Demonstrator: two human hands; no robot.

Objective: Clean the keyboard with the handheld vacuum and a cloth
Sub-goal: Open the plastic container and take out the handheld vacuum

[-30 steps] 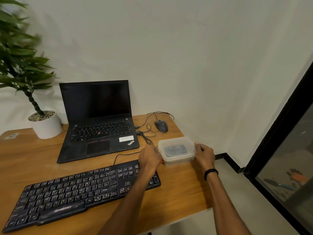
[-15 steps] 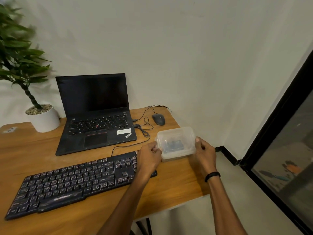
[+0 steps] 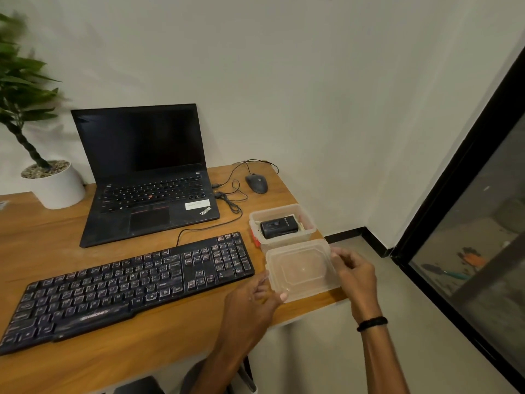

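Note:
A black keyboard (image 3: pixel 125 285) lies across the wooden desk (image 3: pixel 142 354). Right of it stands a clear plastic box (image 3: pixel 308 220), uncovered, with a black handheld vacuum (image 3: pixel 279 226) inside and something pale beside it. The clear lid (image 3: pixel 302 270) is off the box and sits just in front of it. My left hand (image 3: pixel 254 300) pinches the lid's near left edge, and my right hand (image 3: pixel 355 273) grips its right edge. No cloth is plainly visible.
An open black laptop (image 3: pixel 147 177) sits behind the keyboard, a potted plant (image 3: pixel 54 183) at the far left, a wired mouse (image 3: pixel 257 183) and loose cables (image 3: pixel 233 200) at the back right. The desk's right edge is just past the box; a dark glass door (image 3: pixel 468 223) stands right.
The lid has come off the box and moved toward me in both hands. The vacuum inside is now uncovered. The camera has shifted a little.

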